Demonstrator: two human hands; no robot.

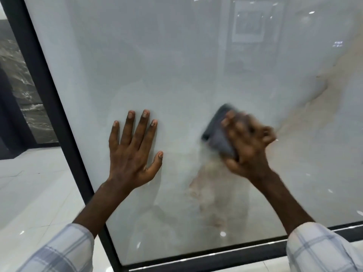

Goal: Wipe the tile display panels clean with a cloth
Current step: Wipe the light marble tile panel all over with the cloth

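Note:
A large glossy pale grey tile panel [176, 65] with beige veining fills most of the head view, set in a black frame [59, 118]. My left hand [133, 152] lies flat against the panel with its fingers spread and straight. To its right, my right hand [249, 146] grips a folded dark grey cloth [218, 132] and holds it against the panel. The right hand and the cloth are blurred by motion.
The frame's bottom rail [196, 260] runs low across the view. To the left stands a dark marbled tile panel [23, 91]. A shiny white tiled floor [35, 193] lies below it. Plaid sleeves cover both forearms.

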